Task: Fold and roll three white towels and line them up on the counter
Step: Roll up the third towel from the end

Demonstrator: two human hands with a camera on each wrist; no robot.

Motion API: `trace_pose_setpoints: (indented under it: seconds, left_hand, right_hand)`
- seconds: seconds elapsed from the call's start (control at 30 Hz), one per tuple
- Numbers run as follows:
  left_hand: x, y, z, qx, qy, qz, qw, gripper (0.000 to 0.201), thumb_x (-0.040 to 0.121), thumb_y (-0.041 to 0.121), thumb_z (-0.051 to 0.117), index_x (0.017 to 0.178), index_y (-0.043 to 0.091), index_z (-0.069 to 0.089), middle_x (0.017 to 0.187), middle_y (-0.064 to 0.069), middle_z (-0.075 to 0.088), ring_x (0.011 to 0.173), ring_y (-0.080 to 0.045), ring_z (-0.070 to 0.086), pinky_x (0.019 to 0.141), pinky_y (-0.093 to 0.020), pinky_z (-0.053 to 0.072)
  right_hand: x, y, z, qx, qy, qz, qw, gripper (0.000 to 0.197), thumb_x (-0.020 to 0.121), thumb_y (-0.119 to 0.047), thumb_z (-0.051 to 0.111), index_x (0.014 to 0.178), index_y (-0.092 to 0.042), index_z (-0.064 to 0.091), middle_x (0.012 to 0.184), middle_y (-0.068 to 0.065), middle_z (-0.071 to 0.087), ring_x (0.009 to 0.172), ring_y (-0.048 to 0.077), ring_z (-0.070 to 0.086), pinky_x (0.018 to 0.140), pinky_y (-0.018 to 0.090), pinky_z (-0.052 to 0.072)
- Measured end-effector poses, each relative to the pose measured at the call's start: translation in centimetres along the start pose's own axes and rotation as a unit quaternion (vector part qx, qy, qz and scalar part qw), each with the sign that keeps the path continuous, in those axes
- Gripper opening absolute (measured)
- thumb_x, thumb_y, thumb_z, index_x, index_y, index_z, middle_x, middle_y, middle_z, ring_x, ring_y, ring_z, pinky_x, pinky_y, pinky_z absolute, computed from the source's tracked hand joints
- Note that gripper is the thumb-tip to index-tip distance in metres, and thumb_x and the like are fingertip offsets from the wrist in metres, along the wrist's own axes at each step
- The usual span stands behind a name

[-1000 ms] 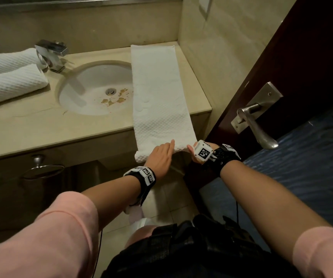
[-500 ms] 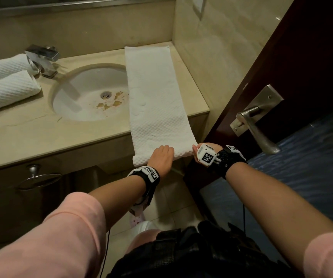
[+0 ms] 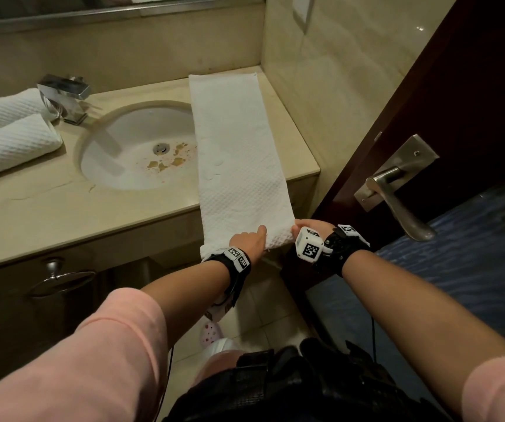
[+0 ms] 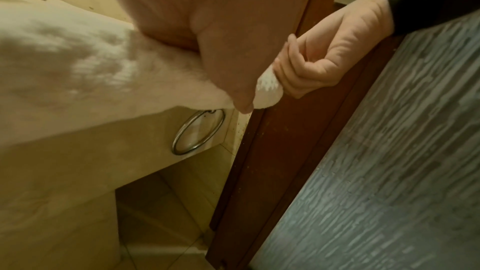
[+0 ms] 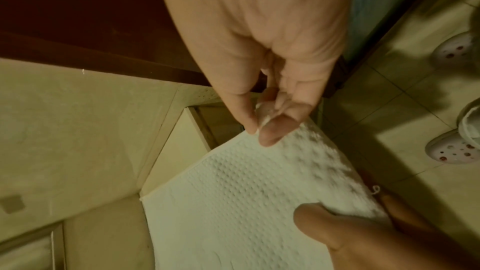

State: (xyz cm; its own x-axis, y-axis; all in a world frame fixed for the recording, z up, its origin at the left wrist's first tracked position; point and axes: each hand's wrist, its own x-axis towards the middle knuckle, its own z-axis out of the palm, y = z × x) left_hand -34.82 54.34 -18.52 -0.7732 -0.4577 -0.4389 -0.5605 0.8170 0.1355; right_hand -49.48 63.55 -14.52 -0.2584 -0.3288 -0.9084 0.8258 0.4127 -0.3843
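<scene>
Long folded towel laid flat along desk, rt of sink, far end near back wall, near end hanging off front edge. Near end curled into start of a roll, held at both corners. Left hand on left part of near end: thumb on top, fingers wrapped under, per rt wrist view; grip clenched on towel. Right hand at rt corner, partly hidden behind wrist cube in head view; left wrist view shows fingers curled round rolled towel end, rt wrist view shows thumb and fingertips pinching corner; grip grasping towel. Two rolled towels side by side, touching, at desk's left end, behind/left of faucet, well apart from flat towel. Sink bowl w/ brownish stains near drain. Ring pull on desk front below towel in left wrist view; another round pull on front at left in head view. Dark wood door w/ metal lever handle just rt of hands. Pink sleeves on both arms. Spotted slippers on tile floor below.
</scene>
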Motion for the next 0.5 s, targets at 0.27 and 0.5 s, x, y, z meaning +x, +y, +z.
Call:
trace_pose_setpoints:
  seconds: [0.27, 0.5]
  left_hand:
    - [0.0, -0.9, -0.7, 0.031, -0.056, 0.029, 0.998, 0.025, 0.099, 0.017, 0.035, 0.122, 0.007, 0.037, 0.101, -0.014, 0.062, 0.096, -0.032, 0.058, 0.075, -0.035, 0.033]
    - [0.6, -0.8, -0.7, 0.067, -0.062, 0.025, 0.995, 0.029, 0.099, 0.021, 0.04, 0.125, 0.008, 0.04, 0.124, -0.017, 0.053, 0.116, -0.032, 0.046, 0.093, -0.038, 0.037]
  right_hand:
    - [0.6, 0.4, 1.4, -0.521, 0.056, -0.34, 0.781, 0.025, 0.075, -0.011, 0.078, 0.095, -0.013, 0.062, 0.084, -0.001, 0.06, 0.084, 0.017, 0.059, 0.083, 0.031, 0.048]
    - [1.1, 3.4, 2.2, -0.818, 0.035, -0.416, 0.395, 0.052, 0.072, -0.035, 0.078, 0.114, -0.015, 0.054, 0.114, 0.003, 0.054, 0.106, 0.022, 0.049, 0.091, 0.033, 0.039]
